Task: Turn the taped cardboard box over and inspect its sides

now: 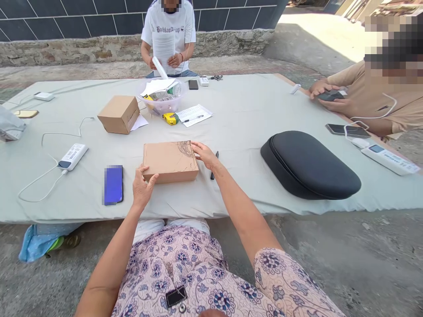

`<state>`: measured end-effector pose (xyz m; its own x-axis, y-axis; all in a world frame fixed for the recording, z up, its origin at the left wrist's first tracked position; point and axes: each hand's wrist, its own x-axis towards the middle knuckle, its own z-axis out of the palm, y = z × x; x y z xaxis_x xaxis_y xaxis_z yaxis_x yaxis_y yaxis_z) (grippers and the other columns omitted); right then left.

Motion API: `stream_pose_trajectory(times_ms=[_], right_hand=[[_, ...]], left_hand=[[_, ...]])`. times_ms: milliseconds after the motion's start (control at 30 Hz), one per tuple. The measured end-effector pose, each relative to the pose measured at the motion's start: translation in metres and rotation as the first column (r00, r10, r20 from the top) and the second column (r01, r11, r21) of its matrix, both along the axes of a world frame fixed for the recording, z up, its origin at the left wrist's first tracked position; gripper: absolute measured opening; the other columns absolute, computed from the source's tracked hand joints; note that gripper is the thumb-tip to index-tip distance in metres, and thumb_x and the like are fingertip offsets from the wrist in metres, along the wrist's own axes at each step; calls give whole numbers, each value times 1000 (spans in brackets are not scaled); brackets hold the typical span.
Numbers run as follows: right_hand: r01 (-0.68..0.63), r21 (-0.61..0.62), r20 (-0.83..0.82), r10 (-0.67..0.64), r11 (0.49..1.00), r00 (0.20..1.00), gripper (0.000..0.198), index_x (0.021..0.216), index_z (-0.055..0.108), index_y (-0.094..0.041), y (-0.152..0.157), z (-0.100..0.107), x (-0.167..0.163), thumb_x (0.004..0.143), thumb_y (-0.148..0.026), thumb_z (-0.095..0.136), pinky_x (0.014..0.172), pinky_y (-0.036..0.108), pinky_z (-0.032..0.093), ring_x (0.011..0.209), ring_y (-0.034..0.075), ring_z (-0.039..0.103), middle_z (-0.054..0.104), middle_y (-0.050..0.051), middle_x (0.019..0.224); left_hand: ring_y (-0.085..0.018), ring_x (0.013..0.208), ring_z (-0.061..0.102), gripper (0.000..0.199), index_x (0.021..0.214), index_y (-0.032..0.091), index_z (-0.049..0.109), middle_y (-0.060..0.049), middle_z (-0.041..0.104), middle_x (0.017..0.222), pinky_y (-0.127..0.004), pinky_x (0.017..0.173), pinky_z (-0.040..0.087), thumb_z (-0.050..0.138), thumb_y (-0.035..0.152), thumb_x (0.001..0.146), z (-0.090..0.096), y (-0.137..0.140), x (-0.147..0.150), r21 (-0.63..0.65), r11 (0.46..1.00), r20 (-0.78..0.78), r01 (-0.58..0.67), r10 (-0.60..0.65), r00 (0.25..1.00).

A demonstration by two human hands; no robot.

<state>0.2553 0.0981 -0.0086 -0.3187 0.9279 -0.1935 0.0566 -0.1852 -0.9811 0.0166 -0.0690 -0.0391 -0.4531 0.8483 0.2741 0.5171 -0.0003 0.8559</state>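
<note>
In front of me on the cloth-covered table lies a flat cardboard box (pixel 167 158) with dark curved scribbles at its far right corner. My left hand (pixel 142 187) grips its near left corner, thumb on the front side and fingers at the left edge. At the right end, my right hand (pixel 204 155) rests its fingers against the far right corner. A black pen (pixel 214 165) lies just right of the box, close to my right wrist. To the left of the box is a phone (pixel 113 185) with a blue screen.
A black padded case (pixel 310 165) lies at right. Beyond the box are another cardboard box (pixel 119 114), a plastic basket (pixel 160 105), a yellow tape measure (pixel 170 118) and a paper (pixel 194 116). A cabled power bank (pixel 73 157) lies left. Two people sit across and at right.
</note>
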Motion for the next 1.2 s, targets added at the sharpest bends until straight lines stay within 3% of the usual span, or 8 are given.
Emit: stream_pose_trajectory(times_ms=[333, 533, 667, 800, 967, 1033, 1100, 1200], right_hand=[[11, -14, 207, -8, 1000, 978, 60, 124, 61, -30, -67, -9, 32, 81, -72, 60, 91, 45, 58, 126, 30, 57, 64, 8, 137], [103, 96, 114, -114, 990, 987, 51, 118, 61, -26, -66, 11, 24, 81, -61, 62, 96, 46, 56, 120, 28, 59, 67, 8, 127], [206, 416, 82, -262, 886, 962, 43, 117, 60, -25, -44, 42, 9, 82, -50, 63, 109, 49, 46, 118, 28, 59, 67, 7, 123], [66, 629, 92, -159, 774, 983, 35, 114, 61, -26, -33, 61, -10, 82, -39, 63, 113, 47, 43, 131, 28, 51, 59, 7, 138], [-18, 734, 107, -89, 679, 990, 31, 114, 61, -27, -34, 60, -21, 83, -31, 62, 122, 47, 31, 143, 27, 43, 56, 6, 142], [-18, 737, 99, -82, 676, 992, 31, 114, 61, -27, -34, 58, -20, 83, -31, 62, 122, 47, 32, 143, 27, 43, 56, 7, 143], [-31, 734, 95, -57, 678, 994, 31, 114, 61, -27, -32, 57, -18, 83, -31, 61, 121, 48, 34, 144, 27, 43, 57, 7, 143], [-51, 735, 98, -32, 676, 995, 31, 114, 61, -28, -30, 56, -17, 83, -32, 62, 121, 49, 33, 146, 28, 41, 58, 6, 142]], left_hand=[[-27, 133, 52, 45, 133, 25, 48, -15, 50, 141, -38, 86, 60, 60, 34, 91, -1, -47, 37, 43, 994, -33, 99, -98, 995], [-31, 143, 41, 65, 149, 24, 36, -19, 36, 155, -47, 98, 58, 61, 32, 89, -5, -65, 76, 7, 982, -5, 188, -188, 982], [-33, 150, 34, 85, 159, 24, 18, -19, 22, 164, -50, 106, 54, 62, 34, 88, -6, -61, 98, -99, 911, 117, 401, -390, 914], [-34, 149, 37, 93, 162, 23, 12, -18, 24, 166, -51, 107, 52, 65, 38, 86, -8, -50, 103, -184, 807, 214, 561, -525, 824], [-31, 133, 58, 66, 147, 25, 49, -14, 56, 148, -46, 100, 57, 65, 42, 85, 5, -47, 85, -238, 710, 239, 662, -618, 749], [-28, 111, 71, 44, 126, 23, 65, -12, 73, 124, -42, 91, 60, 62, 42, 87, 18, -46, 70, -181, 737, 255, 651, -604, 755], [-23, 97, 73, 32, 111, 22, 70, -10, 77, 106, -38, 88, 59, 60, 43, 90, 34, -40, 50, -75, 846, 241, 528, -498, 833], [-21, 101, 70, 47, 131, 24, 58, -8, 72, 112, -39, 92, 56, 62, 45, 90, 59, -18, 17, 146, 968, 184, 202, -227, 956]])
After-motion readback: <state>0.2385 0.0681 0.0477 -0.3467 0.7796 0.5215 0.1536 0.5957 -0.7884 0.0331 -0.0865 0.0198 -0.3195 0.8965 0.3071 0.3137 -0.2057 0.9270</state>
